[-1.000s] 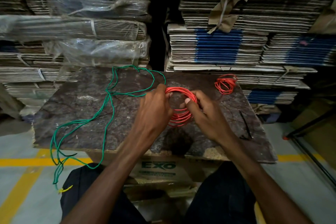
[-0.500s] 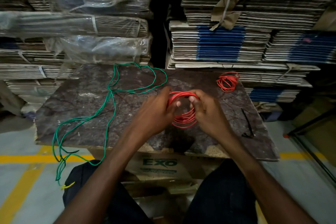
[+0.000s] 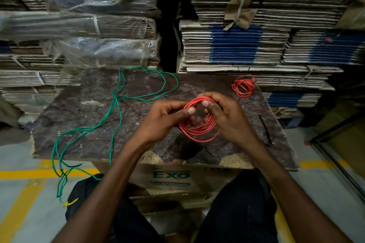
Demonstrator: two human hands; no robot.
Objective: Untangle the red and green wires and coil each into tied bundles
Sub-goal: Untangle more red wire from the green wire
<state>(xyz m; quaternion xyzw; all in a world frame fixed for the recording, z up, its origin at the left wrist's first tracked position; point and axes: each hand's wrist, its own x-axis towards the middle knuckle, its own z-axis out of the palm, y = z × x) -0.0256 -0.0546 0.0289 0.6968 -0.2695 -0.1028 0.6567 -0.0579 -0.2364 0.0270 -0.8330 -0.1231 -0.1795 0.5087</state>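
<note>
Red coil raised; thumbs now on top.

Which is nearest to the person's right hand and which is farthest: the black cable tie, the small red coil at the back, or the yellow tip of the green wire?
From the right hand:
1. Black cable tie, just to its right on the board.
2. Small red coil, behind it at the board's far right corner.
3. Yellow tip, far left, hanging below the board.

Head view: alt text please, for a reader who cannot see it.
Both hands, left hand and right hand, hold a red wire coil above a dark board. A loose green wire trails off its left edge; a smaller red coil lies at its far right.
</note>
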